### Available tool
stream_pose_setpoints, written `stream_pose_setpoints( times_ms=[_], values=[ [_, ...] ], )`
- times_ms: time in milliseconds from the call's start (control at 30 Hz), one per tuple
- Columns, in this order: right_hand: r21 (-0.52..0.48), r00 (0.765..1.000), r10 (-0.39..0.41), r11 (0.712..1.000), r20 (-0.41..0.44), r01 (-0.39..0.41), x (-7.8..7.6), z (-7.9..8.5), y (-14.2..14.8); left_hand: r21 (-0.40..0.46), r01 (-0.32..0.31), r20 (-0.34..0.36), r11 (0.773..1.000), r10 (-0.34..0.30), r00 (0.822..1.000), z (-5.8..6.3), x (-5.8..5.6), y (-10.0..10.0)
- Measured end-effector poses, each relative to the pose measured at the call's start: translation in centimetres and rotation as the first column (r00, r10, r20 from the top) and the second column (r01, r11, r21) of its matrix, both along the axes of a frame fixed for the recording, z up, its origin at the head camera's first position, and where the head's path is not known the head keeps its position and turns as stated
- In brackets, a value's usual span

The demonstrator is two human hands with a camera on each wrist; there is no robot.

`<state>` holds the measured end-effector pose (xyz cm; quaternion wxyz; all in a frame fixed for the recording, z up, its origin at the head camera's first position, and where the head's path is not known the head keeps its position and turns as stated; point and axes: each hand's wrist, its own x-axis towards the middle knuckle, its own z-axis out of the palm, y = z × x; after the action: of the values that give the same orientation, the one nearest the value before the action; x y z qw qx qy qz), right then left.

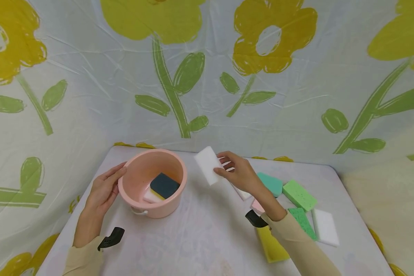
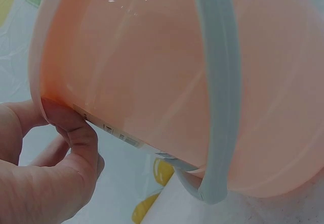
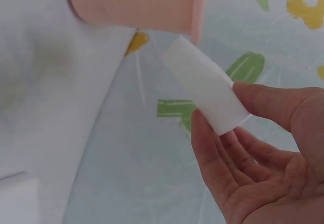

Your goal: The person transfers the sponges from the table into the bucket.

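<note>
A pink bucket (image 1: 155,210) stands at the left of the table with its rim facing up. My left hand (image 1: 101,188) grips that rim on the left side, thumb and curled fingers on either side of it, as the left wrist view shows up close. Inside the bucket lie a dark-topped yellow sponge (image 1: 164,185) and, partly under it, a white piece (image 1: 151,197). To the right of the bucket, my right hand (image 1: 239,170) pinches a white sponge block (image 1: 207,165) by one end, between thumb and fingers, raised and tilted over the table.
Several sponges lie on the right of the table: a teal one (image 1: 270,184), a light green block (image 1: 299,194), a darker green one (image 1: 301,222), a white block (image 1: 325,227) and a yellow one (image 1: 271,245). Flowered cloth (image 1: 214,126) walls surround the table.
</note>
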<state>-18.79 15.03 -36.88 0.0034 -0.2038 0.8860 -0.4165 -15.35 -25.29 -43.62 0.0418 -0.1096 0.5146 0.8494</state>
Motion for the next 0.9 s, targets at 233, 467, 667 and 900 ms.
stream_pose_setpoints(
  times_ms=[233, 467, 667, 900],
  values=[
    [-0.006, 0.999, 0.029, 1.000, -0.017, -0.029, -0.4, 1.3, -1.4, -0.007, -0.015, 0.022, 1.000, 0.015, 1.000, 0.0, 0.0, -0.1],
    [-0.031, 0.999, 0.041, 0.999, -0.035, -0.042, -0.9, 2.2, -3.2, -0.039, -0.012, 0.052, 0.999, 0.014, 0.999, -0.1, -0.2, -0.1],
    [-0.067, 0.995, 0.076, 0.995, -0.060, -0.080, -1.2, 2.8, -4.9, -0.027, -0.013, 0.036, 1.000, 0.014, 0.999, 0.0, -0.2, 0.0],
    [-0.091, 0.990, 0.127, 0.987, -0.062, -0.132, -1.5, 2.8, -7.2, -0.007, -0.014, 0.015, 1.000, 0.014, 1.000, 0.1, -0.1, 0.1]
  ],
)
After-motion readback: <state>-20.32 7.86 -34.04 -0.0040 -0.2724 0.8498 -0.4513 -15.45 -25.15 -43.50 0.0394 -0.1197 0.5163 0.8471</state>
